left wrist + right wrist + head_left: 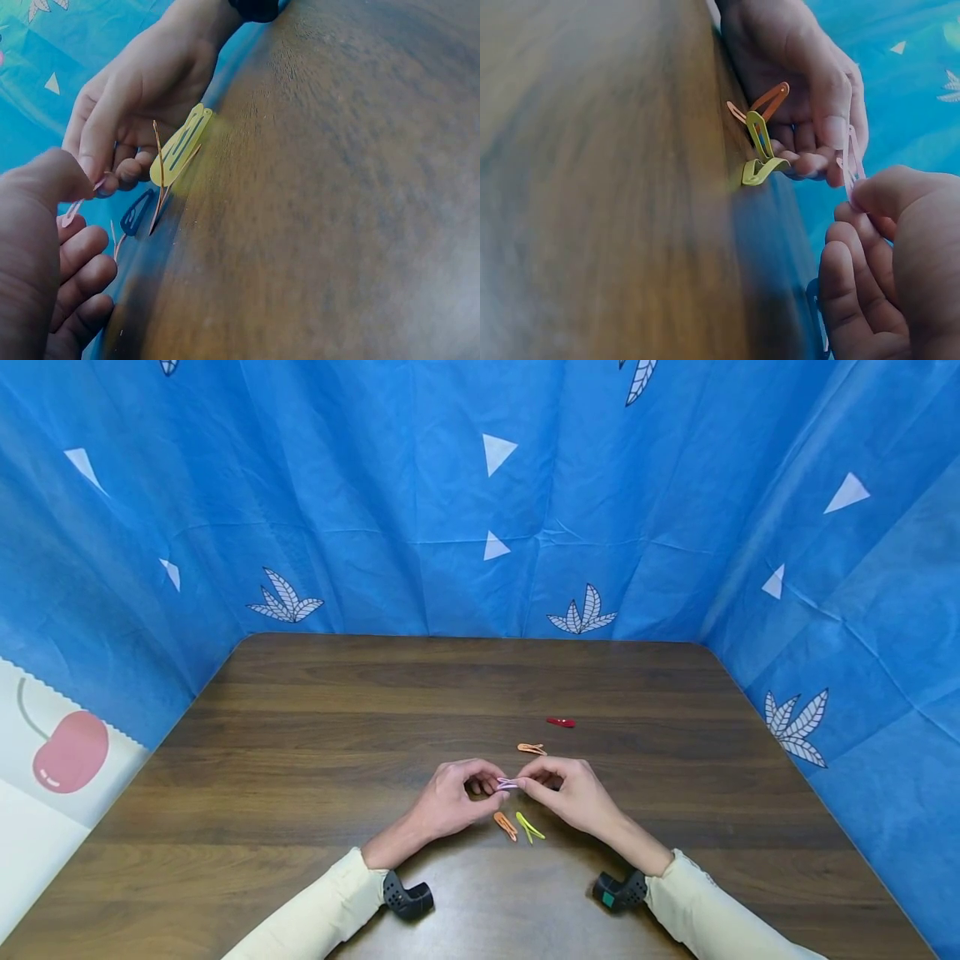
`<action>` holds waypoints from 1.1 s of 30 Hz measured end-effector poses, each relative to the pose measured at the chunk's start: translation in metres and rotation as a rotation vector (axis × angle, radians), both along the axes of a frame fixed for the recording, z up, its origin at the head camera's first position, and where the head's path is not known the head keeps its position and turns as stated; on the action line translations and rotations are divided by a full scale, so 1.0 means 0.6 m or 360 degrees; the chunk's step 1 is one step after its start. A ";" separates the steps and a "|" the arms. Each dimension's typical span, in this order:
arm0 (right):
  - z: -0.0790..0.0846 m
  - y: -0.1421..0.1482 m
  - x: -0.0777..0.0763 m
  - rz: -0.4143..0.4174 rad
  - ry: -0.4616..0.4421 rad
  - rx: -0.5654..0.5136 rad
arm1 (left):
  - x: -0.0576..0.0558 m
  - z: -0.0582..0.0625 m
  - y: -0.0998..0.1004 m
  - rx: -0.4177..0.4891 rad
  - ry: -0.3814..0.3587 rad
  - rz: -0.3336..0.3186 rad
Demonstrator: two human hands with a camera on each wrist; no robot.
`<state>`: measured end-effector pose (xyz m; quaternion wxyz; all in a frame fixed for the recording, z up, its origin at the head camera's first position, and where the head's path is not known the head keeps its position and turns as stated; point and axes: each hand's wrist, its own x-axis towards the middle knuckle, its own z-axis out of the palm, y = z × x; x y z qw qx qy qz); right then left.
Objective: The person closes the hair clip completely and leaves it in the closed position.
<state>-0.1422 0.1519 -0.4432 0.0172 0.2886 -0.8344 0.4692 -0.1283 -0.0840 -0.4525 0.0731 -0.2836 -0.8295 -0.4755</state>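
Fingers of the left hand (459,794) and right hand (567,788) pinch the pink clip (507,783), likely steadying both ends. Below them lies a yellow clip (527,825).

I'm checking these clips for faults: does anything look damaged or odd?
No clear damage shows. The held pink clip and the yellow clip are splayed open, but the red clip farther back looks closed, so it stands out.

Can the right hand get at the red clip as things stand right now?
Probably yes: only bare table shows between the right hand and the red clip ahead. It pinches the pink clip, though, so it might need to let go first.
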 end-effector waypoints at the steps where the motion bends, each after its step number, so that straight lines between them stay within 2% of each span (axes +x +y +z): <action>1: -0.001 0.000 0.000 -0.0001 -0.0011 -0.0003 | 0.000 0.000 0.000 0.0004 -0.0006 -0.0003; 10: -0.008 0.004 -0.003 0.0003 -0.0124 -0.0031 | 0.001 0.000 0.002 0.0029 -0.0070 -0.0012; 19: -0.011 0.007 -0.004 0.0039 -0.0217 -0.0075 | -0.001 -0.003 0.002 0.0029 -0.0054 -0.0014; 26: -0.008 0.005 -0.002 0.0051 -0.0343 -0.0123 | -0.002 -0.001 0.000 0.0016 -0.0067 -0.0012; 33: -0.009 0.002 -0.002 0.0085 -0.0383 -0.0118 | 0.000 -0.003 -0.002 -0.0025 -0.0011 -0.0005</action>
